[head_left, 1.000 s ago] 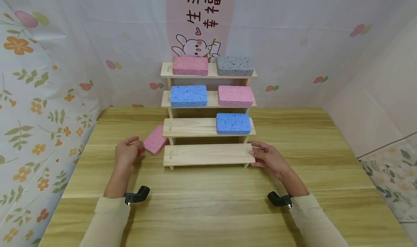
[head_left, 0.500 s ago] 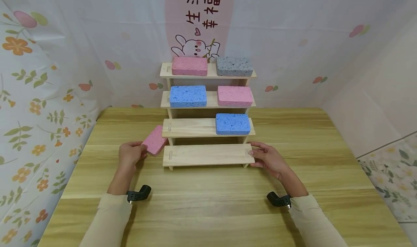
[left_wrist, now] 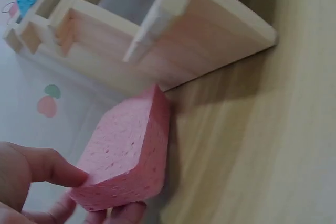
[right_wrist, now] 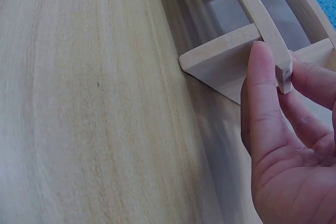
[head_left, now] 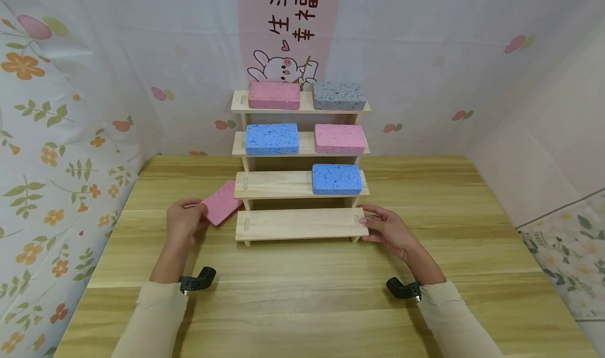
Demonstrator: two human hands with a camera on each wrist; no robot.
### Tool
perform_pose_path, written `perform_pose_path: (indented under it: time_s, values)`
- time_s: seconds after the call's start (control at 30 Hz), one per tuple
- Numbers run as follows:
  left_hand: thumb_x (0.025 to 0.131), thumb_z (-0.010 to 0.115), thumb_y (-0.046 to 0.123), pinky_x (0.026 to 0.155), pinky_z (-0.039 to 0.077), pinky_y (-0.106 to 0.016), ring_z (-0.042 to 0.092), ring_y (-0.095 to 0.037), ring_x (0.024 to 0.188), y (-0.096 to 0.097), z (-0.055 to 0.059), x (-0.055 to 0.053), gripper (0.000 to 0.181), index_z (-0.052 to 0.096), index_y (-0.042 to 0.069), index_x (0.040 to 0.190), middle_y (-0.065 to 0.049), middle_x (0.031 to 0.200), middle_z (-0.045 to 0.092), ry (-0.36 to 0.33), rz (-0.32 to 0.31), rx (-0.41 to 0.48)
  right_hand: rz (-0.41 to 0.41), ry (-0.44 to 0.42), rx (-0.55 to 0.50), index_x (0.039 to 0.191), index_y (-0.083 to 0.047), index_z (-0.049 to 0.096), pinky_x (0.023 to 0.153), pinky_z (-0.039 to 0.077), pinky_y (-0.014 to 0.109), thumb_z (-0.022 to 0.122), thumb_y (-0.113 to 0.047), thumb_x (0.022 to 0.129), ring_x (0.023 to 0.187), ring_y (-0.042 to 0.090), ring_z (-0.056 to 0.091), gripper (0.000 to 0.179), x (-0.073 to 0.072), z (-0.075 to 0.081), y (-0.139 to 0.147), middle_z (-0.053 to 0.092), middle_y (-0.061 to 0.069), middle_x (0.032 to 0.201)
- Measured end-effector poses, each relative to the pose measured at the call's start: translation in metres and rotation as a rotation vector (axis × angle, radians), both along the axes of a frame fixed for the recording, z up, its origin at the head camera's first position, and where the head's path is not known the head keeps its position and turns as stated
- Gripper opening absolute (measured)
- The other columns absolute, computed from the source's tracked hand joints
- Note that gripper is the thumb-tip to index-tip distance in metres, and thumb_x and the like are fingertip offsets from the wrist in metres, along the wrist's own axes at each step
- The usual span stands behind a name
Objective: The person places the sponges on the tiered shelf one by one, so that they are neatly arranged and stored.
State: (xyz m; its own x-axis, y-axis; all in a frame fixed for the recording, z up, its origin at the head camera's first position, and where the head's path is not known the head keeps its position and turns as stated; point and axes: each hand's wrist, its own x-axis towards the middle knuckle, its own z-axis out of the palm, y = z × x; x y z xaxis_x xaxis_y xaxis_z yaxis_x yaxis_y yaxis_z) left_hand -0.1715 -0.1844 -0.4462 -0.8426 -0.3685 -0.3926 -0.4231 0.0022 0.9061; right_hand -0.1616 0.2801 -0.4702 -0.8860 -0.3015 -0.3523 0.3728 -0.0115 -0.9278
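Note:
My left hand (head_left: 183,220) pinches the near corner of a pink sponge (head_left: 221,203), thumb on top and fingers underneath, beside the left side of a stepped wooden rack (head_left: 302,224). In the left wrist view that sponge (left_wrist: 123,145) tilts, its near end lifted off the table. With thumb and fingers, my right hand (head_left: 388,231) grips the right end of the rack's lowest shelf. The right wrist view shows the shelf end (right_wrist: 270,51) between thumb and fingers. A blue sponge (head_left: 337,179) lies on the right of the shelf above.
Higher up the rack are another blue sponge (head_left: 271,139), a pink sponge (head_left: 340,138), a darker pink sponge (head_left: 274,95) and a grey sponge (head_left: 338,95). The rack stands on a wood-grain table (head_left: 302,295), before a printed cloth backdrop (head_left: 402,59).
My left hand has closed on the pink sponge, raised its near end and drawn it slightly left. The right hand keeps its grip on the rack.

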Motion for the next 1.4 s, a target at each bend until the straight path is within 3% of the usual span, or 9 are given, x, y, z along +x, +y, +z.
perform_pose_path:
  time_s: [0.17,0.3,0.63,0.83,1.03,1.2,1.4]
  values:
    - [0.091,0.057,0.004,0.057,0.056,-0.023,0.061,-0.008,0.069,-0.007,0.018,0.000,0.022,0.057,0.010,0.111,-0.003,0.096,0.052,0.079,0.124,0.095,-0.002,-0.002,0.004,0.151,0.000,0.028,0.073,0.059,0.028,0.058,-0.011,0.098,0.090,0.016,0.067,0.062,0.000,0.000,0.000,0.062,0.005,0.113]
    - [0.089,0.057,0.000,0.053,0.055,-0.022,0.062,-0.009,0.067,-0.011,0.037,0.001,0.021,0.060,0.010,0.108,-0.001,0.090,0.052,0.187,0.236,0.179,-0.003,-0.005,0.001,0.151,0.000,0.027,0.072,0.058,0.027,0.058,-0.010,0.098,0.089,0.015,0.068,0.062,0.000,0.001,-0.001,0.062,0.005,0.112]
    - [0.086,0.070,0.004,0.052,0.056,-0.024,0.063,-0.014,0.064,-0.013,0.073,0.005,0.019,0.061,0.008,0.103,-0.004,0.088,0.062,0.383,0.321,0.290,0.002,0.000,0.001,0.151,-0.001,0.028,0.072,0.058,0.026,0.057,-0.010,0.098,0.089,0.016,0.068,0.061,0.000,-0.002,0.000,0.061,0.006,0.113]
    - [0.083,0.075,0.007,0.055,0.057,-0.024,0.067,-0.017,0.068,-0.006,0.088,0.010,0.022,0.065,0.005,0.103,-0.008,0.094,0.067,0.466,0.304,0.302,0.001,0.007,0.001,0.151,0.000,0.028,0.072,0.058,0.026,0.058,-0.011,0.098,0.089,0.016,0.068,0.061,0.000,-0.002,0.000,0.061,0.007,0.112]
    - [0.080,0.078,0.006,0.055,0.057,-0.025,0.066,-0.020,0.067,0.005,0.098,0.018,0.024,0.067,0.001,0.101,-0.010,0.092,0.067,0.525,0.248,0.339,0.004,0.013,0.007,0.151,0.000,0.029,0.072,0.058,0.027,0.058,-0.011,0.098,0.089,0.016,0.068,0.061,0.000,-0.002,-0.002,0.061,0.006,0.112]
    - [0.082,0.076,0.003,0.056,0.056,-0.024,0.065,-0.018,0.067,0.018,0.100,0.021,0.021,0.067,0.000,0.101,-0.009,0.090,0.065,0.559,0.174,0.327,0.006,0.013,0.002,0.151,0.000,0.028,0.073,0.058,0.027,0.057,-0.011,0.098,0.090,0.015,0.068,0.061,0.000,-0.002,-0.001,0.061,0.006,0.113]
    - [0.085,0.074,0.006,0.059,0.056,-0.023,0.064,-0.015,0.072,0.032,0.097,0.020,0.019,0.068,0.001,0.103,-0.006,0.091,0.065,0.538,0.070,0.245,0.000,0.014,-0.001,0.151,-0.001,0.027,0.073,0.058,0.027,0.057,-0.010,0.098,0.090,0.015,0.067,0.061,0.000,-0.002,-0.001,0.061,0.005,0.112]
